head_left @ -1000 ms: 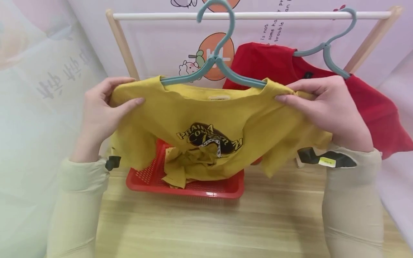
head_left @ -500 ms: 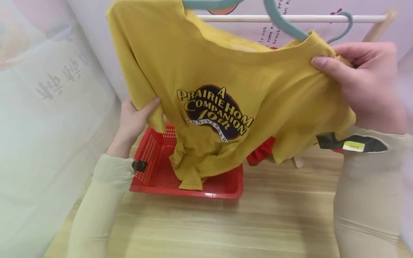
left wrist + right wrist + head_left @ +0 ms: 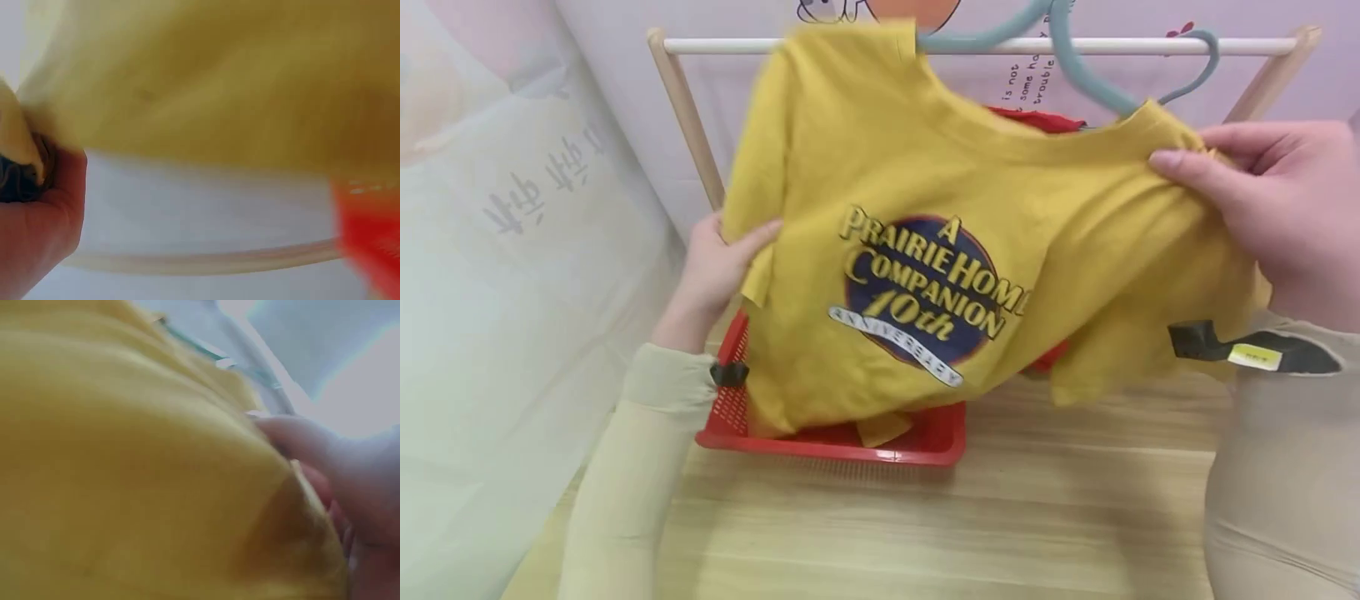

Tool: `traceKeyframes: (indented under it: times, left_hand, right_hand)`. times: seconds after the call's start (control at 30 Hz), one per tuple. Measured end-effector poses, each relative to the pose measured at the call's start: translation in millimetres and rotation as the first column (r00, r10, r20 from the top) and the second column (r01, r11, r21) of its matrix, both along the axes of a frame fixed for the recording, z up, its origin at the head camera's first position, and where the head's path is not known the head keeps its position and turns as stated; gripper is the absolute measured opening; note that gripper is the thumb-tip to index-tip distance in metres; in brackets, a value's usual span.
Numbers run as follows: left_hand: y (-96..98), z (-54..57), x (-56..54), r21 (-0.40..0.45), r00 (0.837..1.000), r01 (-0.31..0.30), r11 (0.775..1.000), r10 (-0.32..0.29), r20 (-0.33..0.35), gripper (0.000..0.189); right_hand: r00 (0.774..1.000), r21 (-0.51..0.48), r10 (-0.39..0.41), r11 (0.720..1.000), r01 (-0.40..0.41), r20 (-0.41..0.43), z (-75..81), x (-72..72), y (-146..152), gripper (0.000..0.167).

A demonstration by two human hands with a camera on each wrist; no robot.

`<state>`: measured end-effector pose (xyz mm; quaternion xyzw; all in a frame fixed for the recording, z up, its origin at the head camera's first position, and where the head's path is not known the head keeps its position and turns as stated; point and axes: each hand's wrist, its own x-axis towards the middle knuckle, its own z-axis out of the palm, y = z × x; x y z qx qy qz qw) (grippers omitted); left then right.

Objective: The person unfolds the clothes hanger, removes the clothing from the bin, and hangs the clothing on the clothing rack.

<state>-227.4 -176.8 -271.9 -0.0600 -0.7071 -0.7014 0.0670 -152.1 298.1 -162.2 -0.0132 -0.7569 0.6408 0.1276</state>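
A yellow T-shirt (image 3: 820,250) with a dark round print hangs tilted on a blue-green hanger (image 3: 1078,71), its left shoulder higher than its right. My left hand (image 3: 718,258) pinches the shirt's sleeve edge on the left side, thumb in front. At the other shoulder my right hand (image 3: 1285,192) grips the cloth beside the hanger's end, thumb on the front. The hanger's hook is cut off at the top of the head view. In the left wrist view the left hand (image 3: 53,215) holds bunched cloth; in the right wrist view the shirt covers most of the right fingers.
Behind the shirt stands a rack with a white rail (image 3: 1150,47) and wooden legs. A second hanger (image 3: 1206,62) hangs there with a red garment (image 3: 1037,119), mostly hidden. A red basket (image 3: 850,451) sits under the shirt on the wooden table (image 3: 962,533), yellow cloth in it.
My left hand has gone from the shirt's shoulder down to its sleeve. My right hand has moved right with the hanger and shirt, which tilted; the print is now spread flat.
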Motion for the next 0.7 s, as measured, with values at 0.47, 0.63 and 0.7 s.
traceKeyframes:
  times: [0.47,0.63,0.7]
  left_hand:
    - [56.3,-50.2,-32.2,-0.088,0.994,0.054,0.995,-0.045,0.098,0.051]
    - [70.5,-37.8,-45.5,-0.046,0.996,0.024,0.999,-0.020,0.087,0.051]
    - [72.8,-41.7,-49.9,-0.054,0.995,0.020,0.998,-0.015,0.102,0.052]
  right_hand:
    - [0.983,0.094,-0.167,0.983,0.160,0.077,-3.2,-1.8,16,0.038]
    - [0.984,0.005,-0.163,0.987,0.163,0.069,0.2,-7.1,21,0.035]
    - [0.983,0.038,-0.156,0.988,0.153,0.097,-1.7,-6.7,20,0.037]
